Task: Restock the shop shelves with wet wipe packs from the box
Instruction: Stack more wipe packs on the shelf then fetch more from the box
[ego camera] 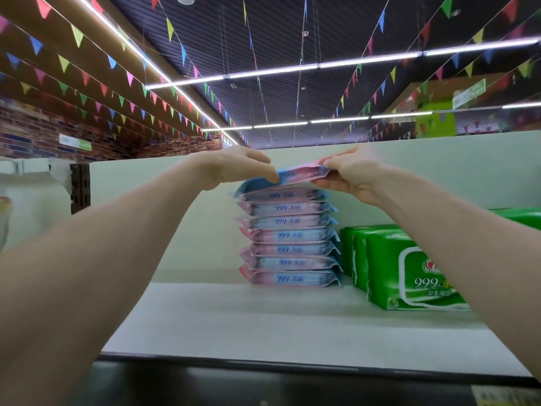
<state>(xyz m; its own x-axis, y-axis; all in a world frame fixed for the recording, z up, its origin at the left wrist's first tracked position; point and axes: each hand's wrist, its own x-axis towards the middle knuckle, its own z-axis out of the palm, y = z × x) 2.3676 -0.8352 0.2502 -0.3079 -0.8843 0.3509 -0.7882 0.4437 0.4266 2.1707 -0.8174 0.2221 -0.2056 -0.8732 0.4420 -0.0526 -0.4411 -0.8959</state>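
I see the shelf (263, 323) running wide and bare to the left of the stack (289, 235), with open room all the way to the panel's left end. Its dark front edge (263, 364) lies below my forearms. The pale back panel (175, 200) rises behind the stack, and its top edge sits about level with my knuckles. On the right the green packs (389, 268) stand just beside the stack, nearly touching its lower layers, so there is little room on that side. In front of the stack the shelf surface is free up to the front edge.

The stack is pink-and-blue packs lying flat, one on another, close to the back panel. The top pack (301, 174) lies tilted, its left end down on the pack beneath and its right end raised.

Both my arms reach forward and up, meeting over the stack. My right hand (351, 174) pinches the pack's raised right end, fingers above and thumb below. My left hand (231, 165) lies palm down with its fingers stretched over the pack's left end, touching it. I cannot tell whether its thumb grips underneath.
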